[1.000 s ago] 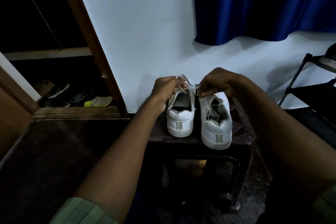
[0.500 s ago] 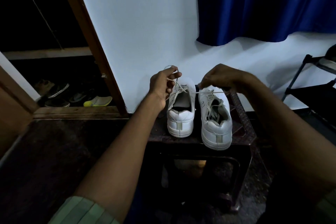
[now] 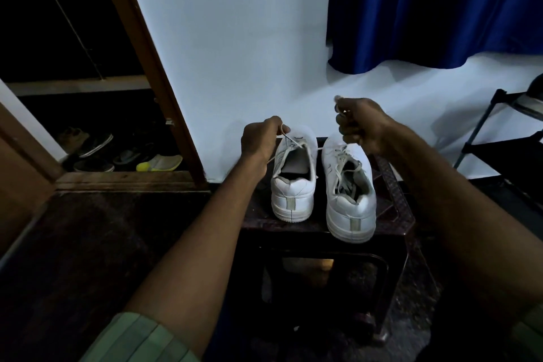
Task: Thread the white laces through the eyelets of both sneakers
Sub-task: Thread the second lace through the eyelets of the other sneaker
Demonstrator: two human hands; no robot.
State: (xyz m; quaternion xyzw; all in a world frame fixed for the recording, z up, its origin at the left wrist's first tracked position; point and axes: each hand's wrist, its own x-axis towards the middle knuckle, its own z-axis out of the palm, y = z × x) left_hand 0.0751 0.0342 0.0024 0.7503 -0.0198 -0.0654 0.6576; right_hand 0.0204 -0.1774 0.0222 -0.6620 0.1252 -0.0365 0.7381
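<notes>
White lace (image 3: 295, 144) of the left sneaker (image 3: 293, 179) is pinched at both ends. The right hand (image 3: 363, 126) has risen higher and rightward since before; the left hand (image 3: 260, 139) has dropped nearer the shoe.

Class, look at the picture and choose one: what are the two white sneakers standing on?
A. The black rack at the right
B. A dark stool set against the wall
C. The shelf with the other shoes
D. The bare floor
B: both sneakers, the left sneaker and the right sneaker, stand side by side on top of the dark stool at the wall.
</notes>
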